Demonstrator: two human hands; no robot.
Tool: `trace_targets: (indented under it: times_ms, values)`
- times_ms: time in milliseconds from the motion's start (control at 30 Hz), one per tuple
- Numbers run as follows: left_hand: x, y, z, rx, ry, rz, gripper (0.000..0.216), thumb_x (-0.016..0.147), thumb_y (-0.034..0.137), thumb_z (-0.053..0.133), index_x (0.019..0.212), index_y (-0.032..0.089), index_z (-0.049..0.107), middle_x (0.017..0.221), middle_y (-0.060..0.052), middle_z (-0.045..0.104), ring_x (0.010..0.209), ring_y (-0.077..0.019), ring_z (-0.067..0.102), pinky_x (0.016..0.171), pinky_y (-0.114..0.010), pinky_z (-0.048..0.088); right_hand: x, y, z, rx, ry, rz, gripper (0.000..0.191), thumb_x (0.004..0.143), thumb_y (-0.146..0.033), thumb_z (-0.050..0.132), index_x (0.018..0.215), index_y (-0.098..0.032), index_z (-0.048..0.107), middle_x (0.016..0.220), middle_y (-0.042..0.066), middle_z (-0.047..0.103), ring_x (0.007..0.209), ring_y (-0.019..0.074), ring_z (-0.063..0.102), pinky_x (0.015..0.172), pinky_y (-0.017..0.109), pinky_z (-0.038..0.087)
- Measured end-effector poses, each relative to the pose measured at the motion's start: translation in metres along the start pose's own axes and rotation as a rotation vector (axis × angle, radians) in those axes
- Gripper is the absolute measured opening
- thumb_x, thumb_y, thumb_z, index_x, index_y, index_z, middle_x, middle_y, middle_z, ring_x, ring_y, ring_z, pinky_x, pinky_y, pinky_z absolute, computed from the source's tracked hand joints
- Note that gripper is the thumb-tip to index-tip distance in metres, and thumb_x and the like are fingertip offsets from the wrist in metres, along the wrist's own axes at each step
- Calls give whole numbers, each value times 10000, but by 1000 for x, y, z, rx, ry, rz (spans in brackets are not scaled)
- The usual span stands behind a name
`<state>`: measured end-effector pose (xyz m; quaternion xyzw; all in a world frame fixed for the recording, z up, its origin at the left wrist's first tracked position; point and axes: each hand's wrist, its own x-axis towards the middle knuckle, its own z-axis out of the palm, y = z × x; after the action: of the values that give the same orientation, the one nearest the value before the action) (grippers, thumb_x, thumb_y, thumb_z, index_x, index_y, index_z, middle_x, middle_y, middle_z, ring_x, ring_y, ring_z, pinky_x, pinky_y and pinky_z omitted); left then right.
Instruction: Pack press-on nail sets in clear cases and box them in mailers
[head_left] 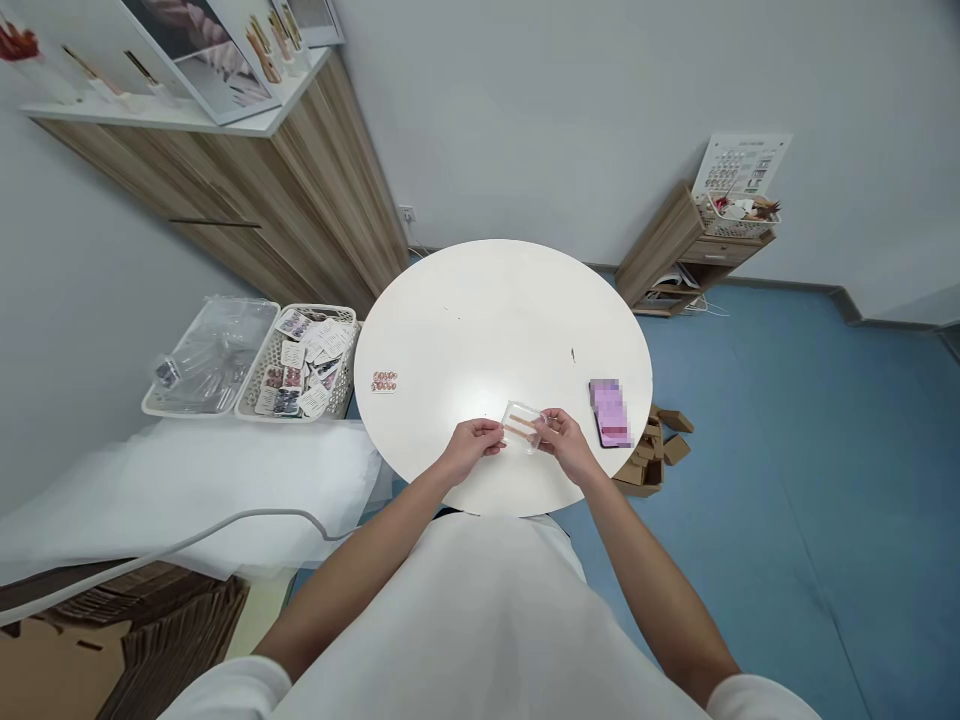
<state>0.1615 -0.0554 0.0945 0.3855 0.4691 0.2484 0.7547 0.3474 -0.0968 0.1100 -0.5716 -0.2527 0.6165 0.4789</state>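
A small clear plastic packet (519, 412) with thin orange-brown sticks inside is above the near part of the white round table (495, 310). My left hand (471, 448) pinches its left edge, fingers closed. At its right side my right hand (570, 445) grips it between thumb and fingers. To the right lies a phone (611, 412) with a blurred purple screen. On the table's left side rests a card of small pinkish-red pieces that look like false nails (384, 382). A tiny dark item (573, 355) lies toward the right.
Left of the table, a white basket (349, 345) holds many cards, and beside it a tray (161, 400) holds clear plastic. Cardboard boxes (649, 460) stand low at the right. A wooden cabinet (330, 170) and a small shelf unit (664, 245) stand behind. A grey cable (247, 515) crosses the left.
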Motion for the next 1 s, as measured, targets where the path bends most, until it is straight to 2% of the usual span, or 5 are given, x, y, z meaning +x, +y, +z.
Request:
trace_targets:
  times_ms: [133, 333, 533, 733, 1000]
  values:
    - [2, -7, 7, 100, -62, 89, 400, 643, 373, 683, 957, 152, 572, 862, -49, 576, 740, -133, 604, 763, -348, 474, 6, 2, -13, 9, 30, 11, 407, 576, -401, 696, 886, -218, 508, 699, -27, 589, 637, 120, 579, 661, 308, 477]
    - [6, 6, 9, 508, -105, 349, 991, 482, 308, 787, 1327, 297, 269, 1040, -36, 519, 739, -111, 569, 838, -380, 440, 20, -9, -28, -26, -79, 26, 359, 581, -394, 694, 844, -207, 535, 715, -19, 590, 608, 103, 548, 606, 270, 453]
    - [13, 9, 12, 615, -67, 436, 822, 551, 326, 742, 1281, 286, 367, 1001, -26, 527, 735, -117, 531, 772, -342, 466, 26, -11, -28, -179, -171, -15, 416, 629, -423, 645, 970, -226, 511, 858, 15, 590, 664, 125, 578, 656, 316, 470]
    - [14, 12, 15, 516, -56, 405, 802, 582, 302, 727, 1290, 261, 353, 977, -35, 533, 815, -144, 547, 799, -349, 455, 16, -27, -41, -694, -343, -360, 603, 556, -354, 720, 1099, -283, 467, 1342, 71, 341, 1158, 242, 416, 885, 418, 404]
    - [15, 9, 22, 451, -103, 360, 918, 551, 271, 750, 1331, 309, 268, 1070, -48, 500, 758, -114, 557, 803, -375, 458, 6, -29, -47, -859, -315, -547, 405, 640, -276, 643, 1018, -245, 501, 1290, 91, 415, 1187, 251, 397, 879, 420, 420]
